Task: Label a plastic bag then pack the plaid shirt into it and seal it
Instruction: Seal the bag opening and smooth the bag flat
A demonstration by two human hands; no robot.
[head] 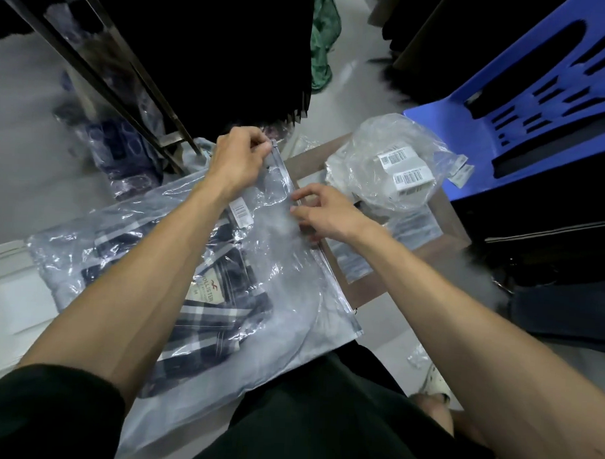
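A clear zip plastic bag (pixel 286 263) lies across my lap and a low surface, with the folded navy-and-white plaid shirt (pixel 220 295) inside it. A white barcode label (pixel 241 211) sticks on the bag near its top. My left hand (pixel 240 158) pinches the zipper slider at the bag's far corner. My right hand (pixel 324 211) presses its fingers on the zip edge a little nearer to me.
A crumpled clear bag holding barcode label rolls (pixel 396 164) sits on a brown board (pixel 360 289) to the right. A blue plastic chair (pixel 539 100) stands at the far right. Bagged garments (pixel 125 147) lie on the floor at the left, beside a metal rack leg (pixel 134 93).
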